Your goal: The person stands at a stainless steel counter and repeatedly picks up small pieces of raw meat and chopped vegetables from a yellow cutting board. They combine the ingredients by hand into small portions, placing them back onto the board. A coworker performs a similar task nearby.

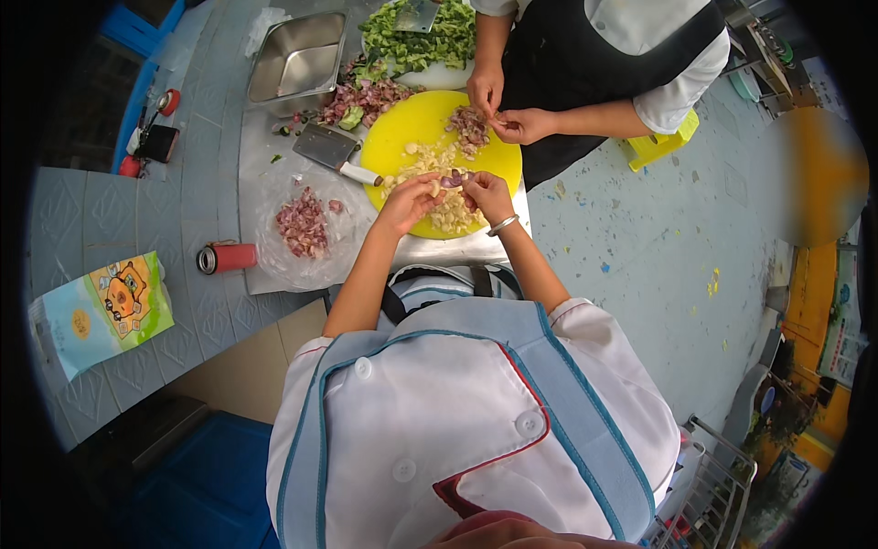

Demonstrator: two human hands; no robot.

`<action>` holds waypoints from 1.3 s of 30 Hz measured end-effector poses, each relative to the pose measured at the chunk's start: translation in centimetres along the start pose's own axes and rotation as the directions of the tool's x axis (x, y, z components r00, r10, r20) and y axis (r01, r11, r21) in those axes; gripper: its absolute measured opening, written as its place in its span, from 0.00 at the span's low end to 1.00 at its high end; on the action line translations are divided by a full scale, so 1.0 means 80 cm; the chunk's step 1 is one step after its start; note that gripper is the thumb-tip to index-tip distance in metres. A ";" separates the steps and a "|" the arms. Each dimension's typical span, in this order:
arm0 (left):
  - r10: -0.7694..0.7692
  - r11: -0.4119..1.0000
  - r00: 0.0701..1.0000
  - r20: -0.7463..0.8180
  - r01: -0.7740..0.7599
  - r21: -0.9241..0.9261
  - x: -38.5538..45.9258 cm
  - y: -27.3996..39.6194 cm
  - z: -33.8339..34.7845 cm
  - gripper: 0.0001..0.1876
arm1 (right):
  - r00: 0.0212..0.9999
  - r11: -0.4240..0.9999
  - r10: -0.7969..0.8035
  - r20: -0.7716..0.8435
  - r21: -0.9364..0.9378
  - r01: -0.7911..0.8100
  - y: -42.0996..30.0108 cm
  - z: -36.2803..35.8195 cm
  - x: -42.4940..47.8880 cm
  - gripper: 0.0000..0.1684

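Above the round yellow cutting board, my left hand holds a pale garlic clove at its fingertips. Opposite it, my right hand pinches a purple piece of garlic or its skin; the two hands nearly meet. Peeled garlic cloves are spread on the board under and around my hands. Towards the board's far right sits a heap of purple-skinned cloves. A cleaver lies left of my hands, its white handle reaching over the board's edge.
A co-worker's hands work over the far right of the board. Left are a plastic bag with purplish garlic pieces, a red flask and a steel pan. Chopped greens and purple skins lie at the back.
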State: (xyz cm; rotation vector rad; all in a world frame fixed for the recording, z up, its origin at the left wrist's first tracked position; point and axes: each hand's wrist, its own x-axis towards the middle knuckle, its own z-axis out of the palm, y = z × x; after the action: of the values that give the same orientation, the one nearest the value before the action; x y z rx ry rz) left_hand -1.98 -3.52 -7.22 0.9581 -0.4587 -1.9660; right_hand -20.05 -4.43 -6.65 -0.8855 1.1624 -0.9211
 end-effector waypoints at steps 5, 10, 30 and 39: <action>0.341 0.804 0.930 -0.140 -0.211 0.556 0.034 -0.025 -0.031 0.17 | 0.999 0.989 0.007 -0.052 -0.148 -0.014 0.020 -0.004 0.008 0.08; 0.651 0.291 0.751 0.111 -0.382 0.877 0.013 -0.018 0.020 0.14 | 0.994 0.970 0.032 -0.102 -0.237 -0.055 0.023 -0.003 0.007 0.09; 0.289 0.863 0.932 -0.219 -0.155 0.480 0.041 -0.038 -0.043 0.11 | 0.969 0.932 0.053 -0.242 -0.337 -0.135 0.023 -0.029 -0.013 0.10; 0.243 0.920 0.912 -0.331 -0.108 0.378 0.051 -0.044 -0.057 0.09 | 0.965 0.933 0.094 -0.246 -0.317 -0.172 0.026 -0.044 -0.030 0.11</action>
State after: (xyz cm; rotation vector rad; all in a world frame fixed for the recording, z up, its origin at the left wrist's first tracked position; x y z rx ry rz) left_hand -1.73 -4.76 -14.15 1.4318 -0.6672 -1.5133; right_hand -23.60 -1.80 -8.32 -0.9756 1.5921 -0.7353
